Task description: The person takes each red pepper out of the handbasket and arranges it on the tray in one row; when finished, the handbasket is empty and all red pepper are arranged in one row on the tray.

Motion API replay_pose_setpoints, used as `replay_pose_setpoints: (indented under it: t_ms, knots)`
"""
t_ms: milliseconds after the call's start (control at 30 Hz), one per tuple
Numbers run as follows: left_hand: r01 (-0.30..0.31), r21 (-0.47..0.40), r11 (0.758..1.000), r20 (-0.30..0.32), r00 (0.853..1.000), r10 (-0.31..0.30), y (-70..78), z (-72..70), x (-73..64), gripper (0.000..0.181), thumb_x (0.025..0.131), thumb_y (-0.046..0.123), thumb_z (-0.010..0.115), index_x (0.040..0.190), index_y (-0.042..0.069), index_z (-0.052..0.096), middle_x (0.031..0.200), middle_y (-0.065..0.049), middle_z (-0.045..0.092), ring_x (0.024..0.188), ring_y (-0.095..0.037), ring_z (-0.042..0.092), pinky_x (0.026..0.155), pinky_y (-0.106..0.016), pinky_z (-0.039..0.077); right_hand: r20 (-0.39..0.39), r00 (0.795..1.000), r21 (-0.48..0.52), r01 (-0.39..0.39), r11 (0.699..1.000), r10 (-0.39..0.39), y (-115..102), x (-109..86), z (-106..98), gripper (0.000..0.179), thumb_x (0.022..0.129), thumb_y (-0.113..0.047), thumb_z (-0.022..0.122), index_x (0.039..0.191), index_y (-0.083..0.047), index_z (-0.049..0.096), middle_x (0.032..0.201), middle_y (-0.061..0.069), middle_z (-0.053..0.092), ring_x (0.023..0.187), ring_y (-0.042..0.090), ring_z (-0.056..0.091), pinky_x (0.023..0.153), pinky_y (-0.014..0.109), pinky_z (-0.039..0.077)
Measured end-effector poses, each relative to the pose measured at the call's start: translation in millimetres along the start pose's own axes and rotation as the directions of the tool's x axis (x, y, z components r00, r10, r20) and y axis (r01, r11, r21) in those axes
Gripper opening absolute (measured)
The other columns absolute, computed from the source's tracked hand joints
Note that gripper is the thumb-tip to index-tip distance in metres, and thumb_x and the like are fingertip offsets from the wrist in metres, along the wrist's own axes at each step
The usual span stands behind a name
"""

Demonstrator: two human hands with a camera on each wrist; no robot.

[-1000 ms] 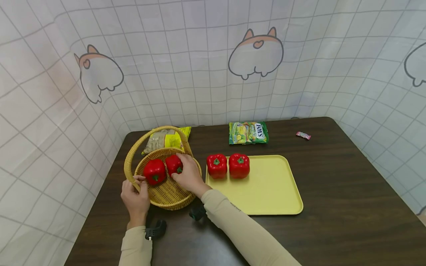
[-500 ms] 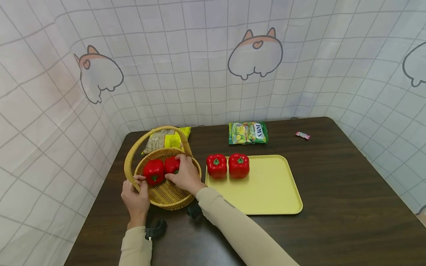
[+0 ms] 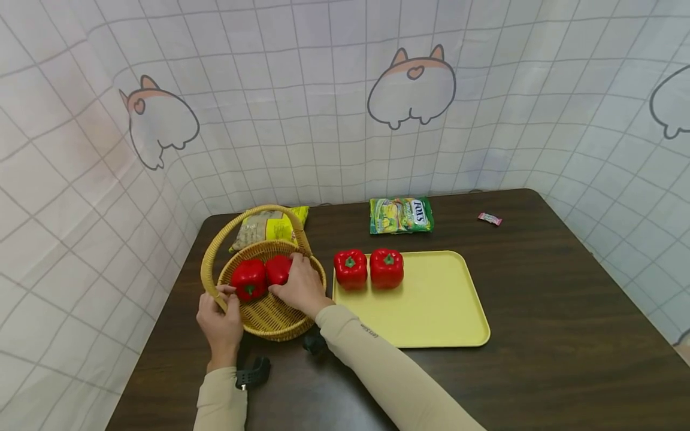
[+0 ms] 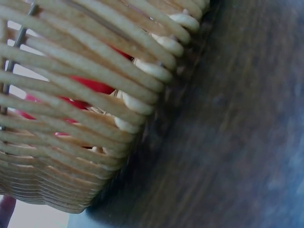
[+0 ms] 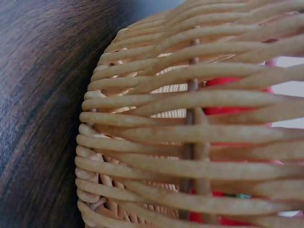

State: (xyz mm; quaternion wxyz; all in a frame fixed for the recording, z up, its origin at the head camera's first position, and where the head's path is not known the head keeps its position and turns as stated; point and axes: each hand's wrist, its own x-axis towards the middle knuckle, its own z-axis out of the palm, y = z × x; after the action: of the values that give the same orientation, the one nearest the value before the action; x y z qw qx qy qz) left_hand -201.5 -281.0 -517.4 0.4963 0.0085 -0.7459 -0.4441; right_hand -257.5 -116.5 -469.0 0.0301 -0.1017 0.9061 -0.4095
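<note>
**R hand [image 3: 302,290] on red pepper [image 3: 277,269] in wicker bskt [image 3: 271,317]**

On my remote feed, R thumb & fingers are clamped on that pepper, just beside a 2nd pepper [image 3: 249,279]. I see L hand [image 3: 220,321] gripping bskt by its handle [image 3: 208,263], fingers curled. 2 more peppers [image 3: 351,272] sit on the yellow tray [image 3: 436,308], right of bskt; Fox's bag [image 3: 401,215] lies beyond tray.

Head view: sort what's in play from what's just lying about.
In the job:
wicker basket, held by left hand
basket's right pepper, gripped by right hand
basket's left pepper
likely yellow tray, tray's left pepper, tray's right pepper

Apparently lying about:
green bag
yellow bag behind basket
pink packet
</note>
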Motion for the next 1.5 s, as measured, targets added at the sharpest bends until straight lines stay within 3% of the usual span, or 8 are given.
replay_pose_setpoints:
  t_ms: [233,533,700,967,1200,1367,1500]
  knots:
    - [0.02,0.026,0.999,0.015,1.0,-0.021,0.9,1.1,-0.6,0.022,0.08,-0.007,0.057,0.062,0.002,0.05,0.082,-0.016,0.067,0.079,-0.009,0.049,0.072,-0.022,0.033,-0.004,1.0,0.022,-0.015,1.0,0.015,1,-1.7,-2,0.081,0.077,-0.039,0.078,0.14,-0.007,0.04,0.127,0.009,0.057,0.107,0.026,0.058,0.088,0.04,0.051]
    - [0.028,0.067,0.997,0.015,0.999,-0.029,1.7,-0.1,-0.1,0.02,0.081,-0.006,0.057,0.063,0.001,0.053,0.083,-0.017,0.067,0.078,-0.013,0.049,0.071,-0.022,0.033,-0.124,0.991,0.059,0.047,0.997,-0.039,-5,-14.8,-4,0.075,0.075,-0.041,0.071,0.137,-0.013,0.041,0.122,0.004,0.05,0.102,0.021,0.053,0.083,0.038,0.05]
    - [0.042,0.068,0.997,0.029,0.999,-0.044,2.5,-1.5,0.1,0.019,0.083,-0.005,0.057,0.064,0.0,0.053,0.085,-0.018,0.067,0.079,-0.01,0.049,0.071,-0.022,0.033,-0.117,0.991,0.11,0.082,0.991,-0.069,-7,-24.5,-8,0.074,0.075,-0.04,0.071,0.137,-0.016,0.039,0.122,0.003,0.047,0.101,0.018,0.052,0.083,0.036,0.05]
    - [0.037,0.052,0.998,0.03,0.999,-0.039,1.8,-2.4,-0.2,0.02,0.082,-0.005,0.057,0.064,0.001,0.052,0.086,-0.018,0.067,0.08,-0.007,0.05,0.072,-0.021,0.034,-0.057,0.995,0.314,0.096,0.944,-0.082,3,-42.7,-23,0.079,0.079,-0.041,0.073,0.143,-0.016,0.034,0.132,0.002,0.051,0.112,0.018,0.053,0.09,0.039,0.05]
    - [0.036,0.034,0.999,0.023,0.999,-0.037,2.2,-4.2,-1.7,0.02,0.082,-0.005,0.058,0.064,0.0,0.051,0.085,-0.02,0.066,0.081,-0.004,0.049,0.073,-0.021,0.034,-0.029,0.989,0.429,0.14,0.892,-0.142,18,-55.9,-42,0.071,0.085,-0.042,0.069,0.141,-0.018,0.033,0.129,0.001,0.055,0.107,0.017,0.055,0.081,0.031,0.053]
    - [0.051,0.035,0.998,0.041,0.998,-0.052,1.0,-3.2,-1.9,0.02,0.084,-0.005,0.057,0.065,-0.001,0.052,0.087,-0.019,0.067,0.082,-0.004,0.049,0.074,-0.021,0.034,-0.006,0.981,0.452,0.175,0.875,-0.193,27,-64.6,-58,0.075,0.083,-0.031,0.073,0.142,-0.017,0.031,0.133,0.001,0.051,0.113,0.019,0.052,0.083,0.035,0.054]
    - [0.047,0.024,0.999,0.017,0.999,-0.047,-1.4,-0.8,-1.2,0.022,0.082,-0.009,0.059,0.063,-0.001,0.052,0.085,-0.018,0.068,0.081,-0.004,0.048,0.073,-0.021,0.033,-0.035,0.98,0.447,0.192,0.874,-0.197,34,-71.6,-73,0.073,0.081,-0.026,0.074,0.14,-0.018,0.033,0.131,-0.001,0.051,0.113,0.019,0.052,0.083,0.036,0.054]
